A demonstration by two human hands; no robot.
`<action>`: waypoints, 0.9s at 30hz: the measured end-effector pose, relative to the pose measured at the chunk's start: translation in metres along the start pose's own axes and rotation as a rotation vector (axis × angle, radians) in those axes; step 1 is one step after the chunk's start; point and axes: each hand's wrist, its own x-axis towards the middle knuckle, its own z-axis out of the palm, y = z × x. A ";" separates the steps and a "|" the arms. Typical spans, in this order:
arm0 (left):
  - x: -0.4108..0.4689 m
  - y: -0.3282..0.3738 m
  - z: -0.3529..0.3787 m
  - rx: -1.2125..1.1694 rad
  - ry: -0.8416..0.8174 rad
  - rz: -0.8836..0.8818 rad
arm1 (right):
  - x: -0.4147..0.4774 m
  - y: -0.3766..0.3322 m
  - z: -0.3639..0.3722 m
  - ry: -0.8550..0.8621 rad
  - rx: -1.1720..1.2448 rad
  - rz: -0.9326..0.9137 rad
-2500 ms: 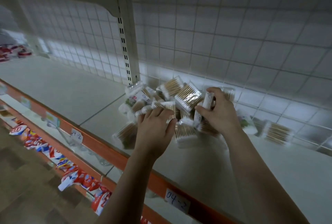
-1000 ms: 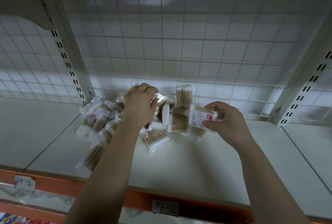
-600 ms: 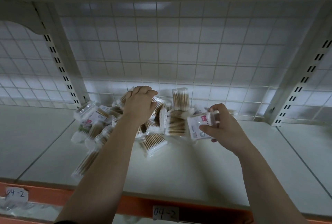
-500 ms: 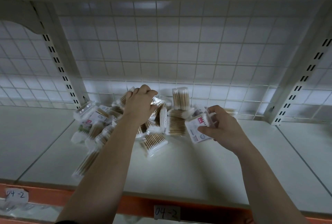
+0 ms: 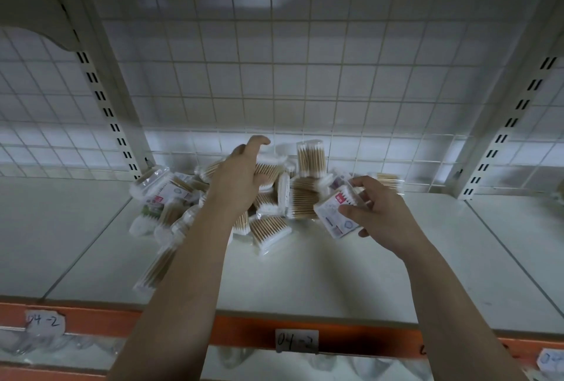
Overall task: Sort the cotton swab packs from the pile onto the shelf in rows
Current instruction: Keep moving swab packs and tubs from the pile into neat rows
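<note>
Gripping two packs at once. My left hand is down on top of the pile, fingers curled round the top pack. Its wooden sticks show past my knuckles, and my index finger is lifted clear of it. My right hand sits just right of the pile, thumb and fingers pinching a white pack. That one is printed side up and tilted, with a red mark near its upper corner. It looks clear of the shelf, shadow under it.

The pile is a loose heap on the shelf, packs lying every way, its back edge at the wire mesh. An upright pack stands at the back of the pile against the mesh, sticks vertical. A far pack lies at the pile's right edge, behind my right hand. A stray pack lies front-left of the pile, partly hidden by my left forearm.

The orange rail runs along the shelf edge in front of the pile. It carries a paper tag with "04-2" handwritten on it. Slotted posts stand either side of the pile, the left post close by and the right post well apart.
</note>
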 end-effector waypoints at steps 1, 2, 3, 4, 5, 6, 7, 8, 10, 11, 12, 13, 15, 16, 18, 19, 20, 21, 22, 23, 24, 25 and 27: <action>-0.004 0.004 -0.003 -0.052 0.038 0.019 | -0.004 -0.001 0.000 0.015 0.006 0.005; -0.007 0.008 -0.005 -0.097 0.073 0.041 | -0.007 -0.001 0.000 0.035 0.015 0.009; -0.010 0.013 -0.007 -0.124 0.096 0.065 | -0.012 -0.001 0.000 0.055 0.020 0.010; -0.013 0.018 -0.007 -0.136 0.113 0.090 | -0.016 -0.001 -0.001 0.071 0.017 0.012; -0.016 0.022 -0.007 -0.140 0.118 0.104 | -0.020 0.000 -0.002 0.082 0.009 0.014; -0.018 0.027 -0.004 -0.152 0.118 0.109 | -0.025 0.001 -0.003 0.091 0.002 0.019; -0.022 0.031 0.000 -0.174 0.111 0.107 | -0.030 0.003 -0.005 0.101 -0.002 0.024; -0.025 0.035 0.005 -0.204 0.097 0.098 | -0.034 0.004 -0.007 0.111 -0.004 0.030; -0.033 0.043 0.016 -0.260 0.052 0.063 | -0.044 0.008 -0.011 0.135 -0.015 0.041; -0.037 0.047 0.020 -0.280 0.025 0.046 | -0.050 0.010 -0.014 0.149 -0.024 0.043; -0.041 0.051 0.024 -0.294 -0.008 0.033 | -0.055 0.013 -0.017 0.162 -0.033 0.045; -0.044 0.055 0.028 -0.304 -0.046 0.021 | -0.060 0.015 -0.021 0.175 -0.041 0.049; -0.050 0.066 0.034 -0.317 -0.112 0.019 | -0.070 0.021 -0.031 0.210 -0.038 0.063; -0.051 0.071 0.038 -0.331 -0.133 0.031 | -0.075 0.024 -0.036 0.230 -0.032 0.072; -0.054 0.081 0.048 -0.362 -0.151 0.067 | -0.083 0.030 -0.046 0.265 -0.028 0.084; -0.055 0.085 0.054 -0.367 -0.152 0.087 | -0.087 0.032 -0.052 0.279 -0.031 0.085; -0.055 0.091 0.059 -0.367 -0.146 0.105 | -0.091 0.036 -0.057 0.293 -0.033 0.086; -0.055 0.097 0.063 -0.366 -0.138 0.123 | -0.095 0.039 -0.063 0.309 -0.038 0.090; -0.055 0.104 0.066 -0.370 -0.132 0.139 | -0.099 0.042 -0.070 0.328 -0.046 0.096; -0.055 0.112 0.069 -0.379 -0.135 0.156 | -0.104 0.045 -0.077 0.349 -0.054 0.101; -0.054 0.121 0.072 -0.389 -0.151 0.172 | -0.109 0.049 -0.084 0.370 -0.055 0.106; -0.054 0.131 0.075 -0.398 -0.171 0.186 | -0.114 0.054 -0.092 0.391 -0.052 0.111; -0.056 0.153 0.082 -0.411 -0.196 0.212 | -0.126 0.063 -0.110 0.429 -0.047 0.126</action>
